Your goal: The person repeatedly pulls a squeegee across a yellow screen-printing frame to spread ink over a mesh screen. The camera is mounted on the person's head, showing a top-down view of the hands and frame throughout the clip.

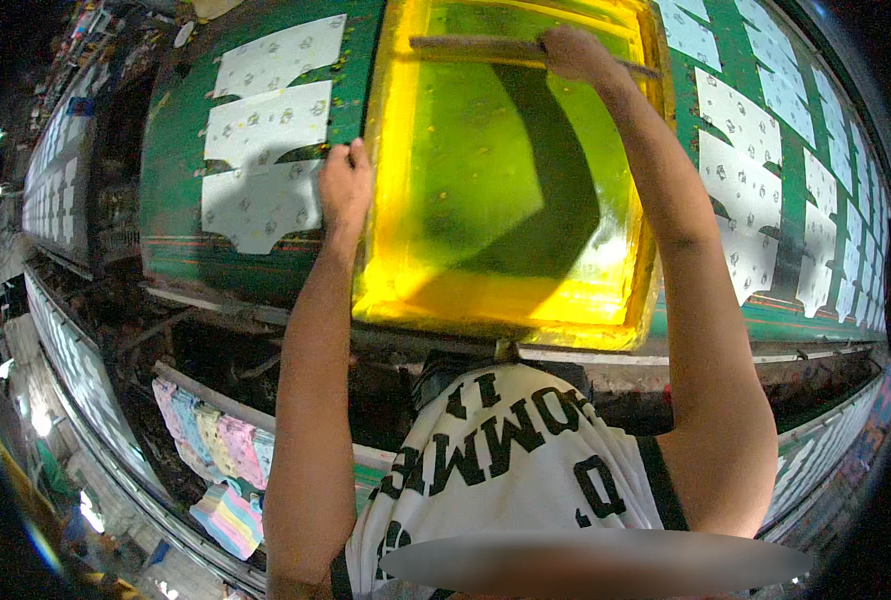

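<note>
A screen printing frame point(390, 240) with yellow borders and a see-through yellow-green mesh lies flat on the green table in front of me. My right hand point(577, 55) is closed around a long squeegee point(465, 44), which spans the far part of the mesh. At the frame's left side, my left hand point(345, 190) is closed on the edge, thumb up; its curled fingers are partly hidden. White cut fabric pieces point(265, 195) with small printed figures lie in a column left of the frame. My right arm's shadow falls across the mesh.
More printed white pieces point(740, 165) cover the green table point(180, 215) to the right. Pastel cloths point(227, 440) hang on a rail at lower left. Another long table point(60, 190) with white pieces stands far left, past a dark gap.
</note>
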`<move>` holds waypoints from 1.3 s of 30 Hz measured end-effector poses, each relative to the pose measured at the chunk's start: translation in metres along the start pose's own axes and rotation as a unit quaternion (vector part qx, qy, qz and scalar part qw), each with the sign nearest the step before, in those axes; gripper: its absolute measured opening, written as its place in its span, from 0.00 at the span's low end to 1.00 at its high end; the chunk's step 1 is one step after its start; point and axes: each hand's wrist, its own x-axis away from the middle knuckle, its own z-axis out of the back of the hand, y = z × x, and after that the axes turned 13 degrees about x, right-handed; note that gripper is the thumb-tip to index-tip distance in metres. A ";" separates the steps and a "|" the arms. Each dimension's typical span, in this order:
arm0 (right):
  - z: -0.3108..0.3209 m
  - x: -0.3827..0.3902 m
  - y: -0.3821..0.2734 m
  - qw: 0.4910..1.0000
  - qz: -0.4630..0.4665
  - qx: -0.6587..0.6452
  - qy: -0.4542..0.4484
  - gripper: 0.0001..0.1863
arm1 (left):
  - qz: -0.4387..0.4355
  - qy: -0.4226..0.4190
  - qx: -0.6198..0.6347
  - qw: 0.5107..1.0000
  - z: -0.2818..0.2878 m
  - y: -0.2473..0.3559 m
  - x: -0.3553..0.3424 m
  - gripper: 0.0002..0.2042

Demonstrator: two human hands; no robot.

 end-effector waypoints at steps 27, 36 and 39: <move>0.064 0.308 -0.264 0.981 -0.104 -0.066 -0.148 0.11 | 0.021 -0.006 -0.015 1.000 0.015 0.013 0.016 0.23; 0.083 0.373 -0.259 0.965 -0.012 -0.248 -0.080 0.31 | 0.037 -0.003 -0.097 0.995 0.008 0.020 0.012 0.25; 0.083 0.395 -0.232 0.931 -0.007 -0.352 -0.091 0.33 | 0.062 -0.017 -0.123 0.990 0.003 0.019 0.007 0.24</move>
